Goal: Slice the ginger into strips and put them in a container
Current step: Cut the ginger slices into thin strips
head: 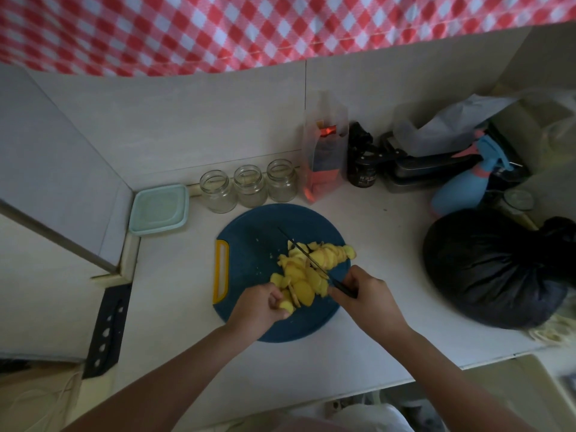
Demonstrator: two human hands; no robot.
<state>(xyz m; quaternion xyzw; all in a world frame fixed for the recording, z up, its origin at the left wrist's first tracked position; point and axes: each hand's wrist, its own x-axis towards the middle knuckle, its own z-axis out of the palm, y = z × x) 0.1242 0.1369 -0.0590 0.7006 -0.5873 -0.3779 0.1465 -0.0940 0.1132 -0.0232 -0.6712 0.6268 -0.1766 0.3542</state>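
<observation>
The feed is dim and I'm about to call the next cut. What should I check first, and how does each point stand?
1. Knife grip: the right hand grips the knife by its handle: ok.
2. Fingers clear: the left hand holds a ginger piece apart from the blade: ok.
3. Work on the board: the ginger slices lie piled on the cutting board: ok.
4. Strips cut: the slices still look like rounds: not ok.
5. Container ready: the glass jars stand open: ok. The teal container has its lid on: not ok.
6. Blade touching the pile: cannot tell.
</observation>
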